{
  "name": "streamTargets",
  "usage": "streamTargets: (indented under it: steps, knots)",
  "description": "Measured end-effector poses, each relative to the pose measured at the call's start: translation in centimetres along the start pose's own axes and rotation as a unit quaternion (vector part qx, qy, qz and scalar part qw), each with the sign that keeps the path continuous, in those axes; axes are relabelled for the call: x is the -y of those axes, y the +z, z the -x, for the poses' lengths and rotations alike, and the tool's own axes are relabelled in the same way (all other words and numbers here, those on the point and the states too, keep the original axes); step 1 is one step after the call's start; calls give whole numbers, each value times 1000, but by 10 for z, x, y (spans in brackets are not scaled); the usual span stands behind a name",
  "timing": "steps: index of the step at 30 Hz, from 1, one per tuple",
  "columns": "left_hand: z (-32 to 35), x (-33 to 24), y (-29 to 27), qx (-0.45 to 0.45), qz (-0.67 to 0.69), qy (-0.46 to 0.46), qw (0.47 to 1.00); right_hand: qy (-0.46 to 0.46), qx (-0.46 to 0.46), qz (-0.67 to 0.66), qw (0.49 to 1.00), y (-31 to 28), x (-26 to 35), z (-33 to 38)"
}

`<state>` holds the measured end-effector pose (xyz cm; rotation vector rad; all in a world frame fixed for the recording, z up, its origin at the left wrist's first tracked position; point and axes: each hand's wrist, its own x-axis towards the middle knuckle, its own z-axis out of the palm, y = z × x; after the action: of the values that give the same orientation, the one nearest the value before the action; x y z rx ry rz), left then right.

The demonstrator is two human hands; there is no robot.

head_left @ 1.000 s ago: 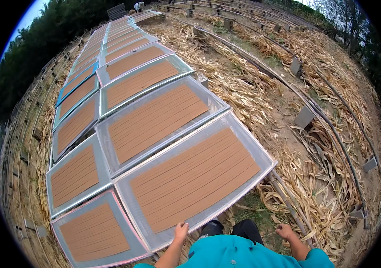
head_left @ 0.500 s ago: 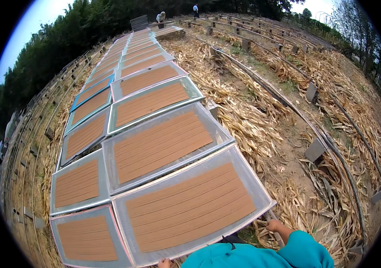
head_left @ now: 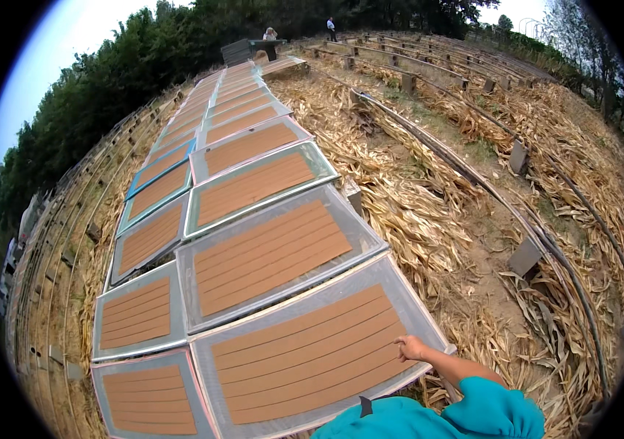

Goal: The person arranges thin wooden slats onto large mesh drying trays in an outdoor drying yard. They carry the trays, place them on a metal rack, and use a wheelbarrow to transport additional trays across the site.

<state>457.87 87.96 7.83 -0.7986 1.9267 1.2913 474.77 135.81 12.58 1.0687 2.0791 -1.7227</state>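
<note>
My right hand reaches in from the lower right, over the right edge of a brown sheet on the nearest mesh frame. Its index finger is stretched out and the fingers look apart, with nothing visible in them. Whether the fingertips touch the sheet cannot be made out. The sheet is flat, with dark parallel lines running along it. My left hand is out of view. A smaller mesh frame with a similar lined sheet lies just left of the nearest one.
Two rows of mesh frames with brown sheets run into the distance. Dry corn husks, grey blocks and long poles lie to the right. Two people stand far off, one beside a dark stack, another farther right.
My right hand has moved from beside the frame's right corner to over the sheet. My left hand has left the view at the lower edge. The scene has shifted slightly down and right.
</note>
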Motion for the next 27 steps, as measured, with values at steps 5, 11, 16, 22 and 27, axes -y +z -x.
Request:
streamTargets:
  steps: [5, 11, 16, 22, 27]
  knots:
    - [-9, 4, -3, 17, -6, 9, 1000, -101, -31, -94, 990, -19, 117, 9]
    - [-16, 26, -20, 20, -13, 1, 1000, -405, 136, -133, 895, -26, 342, 142]
    - [-19, 41, -40, 5, -14, -12, 1000, -673, 474, -247, 512, 6, 405, 231]
    - [-27, 54, -38, 14, -22, -12, 1000, -705, 491, -291, 422, 36, 413, 271]
    - [-24, 57, -46, 5, -17, -15, 1000, -791, 478, -175, 339, 22, 437, 259]
